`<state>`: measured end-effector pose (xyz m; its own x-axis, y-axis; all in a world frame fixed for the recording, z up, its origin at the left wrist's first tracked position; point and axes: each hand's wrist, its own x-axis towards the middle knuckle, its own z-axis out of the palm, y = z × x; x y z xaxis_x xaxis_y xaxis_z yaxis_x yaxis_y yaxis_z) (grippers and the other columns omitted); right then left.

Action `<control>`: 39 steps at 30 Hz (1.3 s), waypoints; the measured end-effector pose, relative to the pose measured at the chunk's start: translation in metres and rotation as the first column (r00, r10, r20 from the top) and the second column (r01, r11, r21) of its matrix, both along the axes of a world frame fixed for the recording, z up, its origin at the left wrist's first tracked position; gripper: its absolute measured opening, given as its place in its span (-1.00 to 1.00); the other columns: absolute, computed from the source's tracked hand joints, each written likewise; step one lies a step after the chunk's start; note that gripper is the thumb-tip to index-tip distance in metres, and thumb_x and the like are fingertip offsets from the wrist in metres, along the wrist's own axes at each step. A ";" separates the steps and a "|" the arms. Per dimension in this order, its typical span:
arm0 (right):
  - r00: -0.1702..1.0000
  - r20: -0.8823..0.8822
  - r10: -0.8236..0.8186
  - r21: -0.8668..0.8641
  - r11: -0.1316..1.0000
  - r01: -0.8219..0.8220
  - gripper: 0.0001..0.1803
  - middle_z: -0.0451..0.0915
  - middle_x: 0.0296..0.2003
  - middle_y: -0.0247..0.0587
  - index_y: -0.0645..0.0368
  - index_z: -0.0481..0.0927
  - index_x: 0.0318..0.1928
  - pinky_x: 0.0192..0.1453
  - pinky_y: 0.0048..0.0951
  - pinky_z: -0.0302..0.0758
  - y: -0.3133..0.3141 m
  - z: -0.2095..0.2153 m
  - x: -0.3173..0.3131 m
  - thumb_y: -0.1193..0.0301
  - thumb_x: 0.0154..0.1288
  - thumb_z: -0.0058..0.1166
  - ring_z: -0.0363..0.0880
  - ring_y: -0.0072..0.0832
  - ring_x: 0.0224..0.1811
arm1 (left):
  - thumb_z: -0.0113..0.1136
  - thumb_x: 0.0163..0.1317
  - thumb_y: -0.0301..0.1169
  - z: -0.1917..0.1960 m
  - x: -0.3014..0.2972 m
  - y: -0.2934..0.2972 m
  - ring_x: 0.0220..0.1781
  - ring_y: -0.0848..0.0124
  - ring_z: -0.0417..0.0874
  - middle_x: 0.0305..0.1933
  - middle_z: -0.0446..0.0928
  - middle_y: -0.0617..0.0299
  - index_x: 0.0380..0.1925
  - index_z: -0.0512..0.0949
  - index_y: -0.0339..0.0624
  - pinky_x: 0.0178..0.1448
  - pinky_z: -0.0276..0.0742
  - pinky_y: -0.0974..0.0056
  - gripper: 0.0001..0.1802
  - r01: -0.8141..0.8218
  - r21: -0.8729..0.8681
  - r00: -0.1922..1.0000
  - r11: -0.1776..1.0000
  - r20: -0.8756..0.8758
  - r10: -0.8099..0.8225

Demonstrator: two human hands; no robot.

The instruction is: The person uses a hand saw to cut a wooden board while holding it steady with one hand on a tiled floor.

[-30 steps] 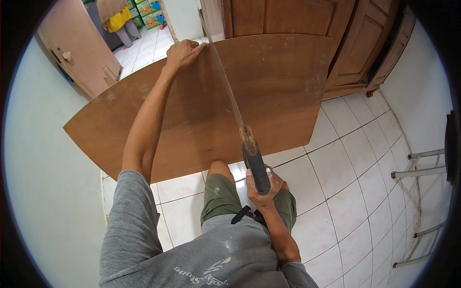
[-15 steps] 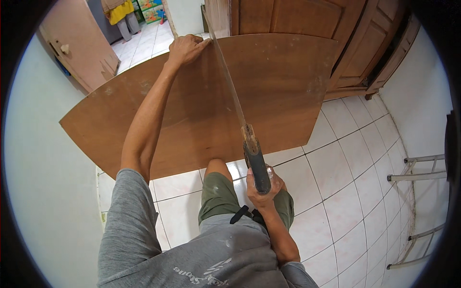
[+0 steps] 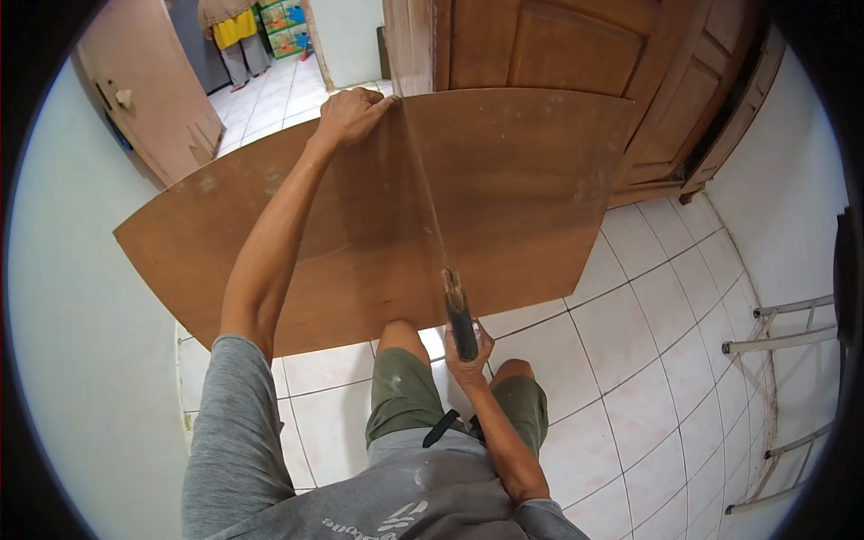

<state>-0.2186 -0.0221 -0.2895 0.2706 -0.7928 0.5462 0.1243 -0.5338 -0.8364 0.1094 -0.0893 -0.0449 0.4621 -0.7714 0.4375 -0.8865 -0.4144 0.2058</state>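
Observation:
A large brown plywood board [image 3: 513,189] stands tilted in front of my legs, its long curved-looking top edge facing away from me. Near the middle of that edge, my left hand [image 3: 351,117] is closed over the rim, just left of a handsaw blade. The handsaw [image 3: 460,326] has a dark handle and a long thin blade, blurred by motion, that runs away from me across the board to its top edge. My right hand [image 3: 472,354] is wrapped round the handle, low between my knees. The board hides the blade's contact with its edge in part.
Behind the board stands a brown panelled wooden cabinet [image 3: 576,49]. A worn pink door [image 3: 148,90] opens at the far left, with a person in yellow and grey [image 3: 232,31] beyond it. Metal ladder-like rails [image 3: 783,340] lie along the right wall. White floor tiles [image 3: 621,360] surround me.
The saw and my right hand have shifted slightly left and, against the board, farther from me. My left hand keeps its hold on the edge. The whole view has tilted a little.

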 end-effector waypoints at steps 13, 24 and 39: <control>0.999 0.021 0.045 0.150 0.988 -0.047 -0.80 0.60 -0.38 -0.14 0.35 0.53 -0.26 -0.23 -0.48 0.49 -0.016 -0.054 0.031 0.55 0.10 0.23 0.58 -0.46 -0.34 | -0.11 0.31 0.07 0.009 -0.013 0.001 -0.12 0.01 0.63 -0.24 0.65 -0.03 -0.06 0.64 0.01 0.03 0.48 0.03 -0.49 0.020 0.108 0.996 0.994 -0.086 -0.010; 0.999 0.027 -0.028 0.005 1.000 0.028 -0.83 0.57 -0.48 -0.21 0.32 0.55 -0.31 -0.34 -0.53 0.47 0.008 0.001 -0.007 0.57 0.07 0.24 0.54 -0.54 -0.47 | -0.15 0.30 0.18 0.006 -0.002 0.000 -0.21 0.05 0.64 -0.42 0.64 0.05 -0.21 0.69 0.04 -0.07 0.47 0.02 -0.44 0.046 0.027 0.999 0.999 -0.028 -0.045; 0.948 -0.240 -0.211 -0.084 0.977 0.196 -0.92 0.49 -0.66 -0.33 0.28 0.53 -0.39 -0.49 -0.53 0.36 0.030 0.119 -0.066 0.54 0.17 0.16 0.46 -0.62 -0.62 | -0.11 0.29 0.15 0.003 -0.010 -0.001 -0.17 0.00 0.63 -0.34 0.65 -0.01 -0.17 0.68 0.02 -0.05 0.48 0.00 -0.46 0.053 0.035 0.999 0.998 -0.002 -0.053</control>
